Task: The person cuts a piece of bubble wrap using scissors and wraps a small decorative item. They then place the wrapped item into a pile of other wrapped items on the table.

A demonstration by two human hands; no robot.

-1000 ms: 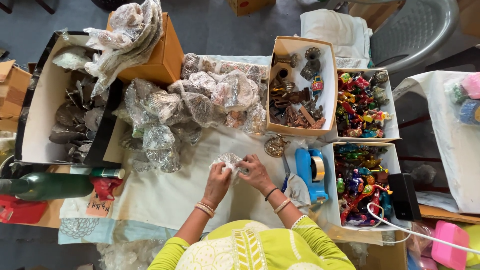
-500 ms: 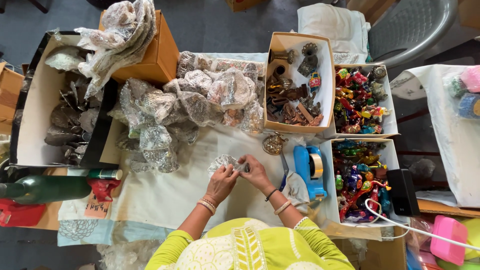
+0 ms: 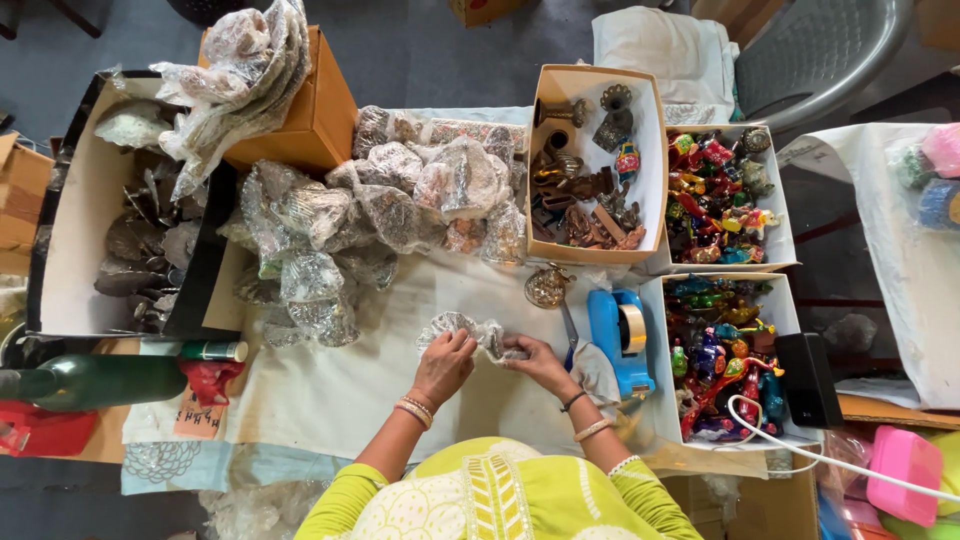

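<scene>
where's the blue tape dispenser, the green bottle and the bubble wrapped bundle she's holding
blue tape dispenser (image 3: 618,340): head view, on its blue body beside the tape roll
green bottle (image 3: 85,380): head view, on the middle of its lying body
bubble wrapped bundle (image 3: 470,330): head view, on the wrap between the two hands

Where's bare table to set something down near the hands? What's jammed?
Free: the pale cloth between the left hand and the green bottle, below the heap of wrapped bundles. A smaller strip lies between that heap and the clear wrap both hands hold. Crowded: right hand side, with blue tape dispenser and figurine boxes.
</scene>
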